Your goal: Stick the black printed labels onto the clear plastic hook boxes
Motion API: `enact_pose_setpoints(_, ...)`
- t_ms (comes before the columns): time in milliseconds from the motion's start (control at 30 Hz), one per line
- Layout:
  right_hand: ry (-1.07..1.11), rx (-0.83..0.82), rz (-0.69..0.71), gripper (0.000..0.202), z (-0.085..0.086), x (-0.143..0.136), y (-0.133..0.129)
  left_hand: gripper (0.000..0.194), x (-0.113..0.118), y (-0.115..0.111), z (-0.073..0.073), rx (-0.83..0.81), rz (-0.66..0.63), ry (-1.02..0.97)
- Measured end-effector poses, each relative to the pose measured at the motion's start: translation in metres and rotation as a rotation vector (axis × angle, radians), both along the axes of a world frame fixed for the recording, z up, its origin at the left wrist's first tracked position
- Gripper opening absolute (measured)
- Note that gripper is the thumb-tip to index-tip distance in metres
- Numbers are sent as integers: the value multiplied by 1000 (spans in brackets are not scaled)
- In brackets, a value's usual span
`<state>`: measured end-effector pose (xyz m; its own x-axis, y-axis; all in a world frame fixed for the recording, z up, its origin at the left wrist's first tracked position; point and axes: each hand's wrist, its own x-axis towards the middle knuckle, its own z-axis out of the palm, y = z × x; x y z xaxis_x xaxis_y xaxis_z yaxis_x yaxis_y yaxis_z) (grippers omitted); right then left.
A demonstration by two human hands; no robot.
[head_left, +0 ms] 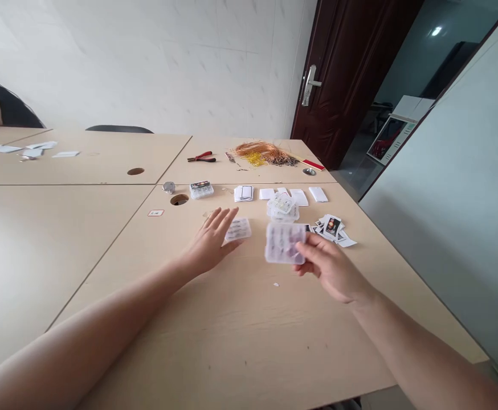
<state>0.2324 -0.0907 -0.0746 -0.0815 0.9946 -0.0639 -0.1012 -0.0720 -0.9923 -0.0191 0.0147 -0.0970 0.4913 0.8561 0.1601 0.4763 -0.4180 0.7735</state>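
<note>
My right hand grips a clear plastic compartment box by its right side, thumb in front, holding it tilted up above the table. Rows of small dark items show through the box, too blurred to name. My left hand, fingers stretched out, is beside a second clear box and partly covers its left end; whether they touch I cannot tell. Behind the held box stands a stack of similar clear boxes. Printed cards with dark pictures lie in a loose pile behind my right hand.
Farther back are a box with a dark label, white cards, folded white papers, red-handled pliers and a copper-coloured wire bundle. The table has cable holes. A wall borders the right side.
</note>
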Motion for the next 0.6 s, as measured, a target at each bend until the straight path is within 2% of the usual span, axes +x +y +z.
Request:
enact_pose_setpoints(67,-48,-47,82,24,-8,-11,-1,68,4,-9,9,-76,2,-85)
enact_pose_setpoints(200,-183,-70,158,25,-20,-25,-2,58,13,-35,26,-330,-103,-150)
enact_pose_setpoints(300,-357,-41,187,28,-20,-21,-1,52,16,-42,28,-428,-145,-120)
enact_pose_setpoints(367,-522,7,136,29,-16,-9,2,51,16,-38,23,-446,-142,-86)
enact_pose_setpoints(467,-789,105,-58,28,-11,22,14,52,15,-27,12,-421,-109,-5)
enact_pose_setpoints(533,-944,150,-190,27,-11,43,26,52,14,-21,8,-354,-73,56)
enact_pose_setpoints(600,-1083,179,-275,27,-15,58,39,49,13,-23,11,-238,-18,94)
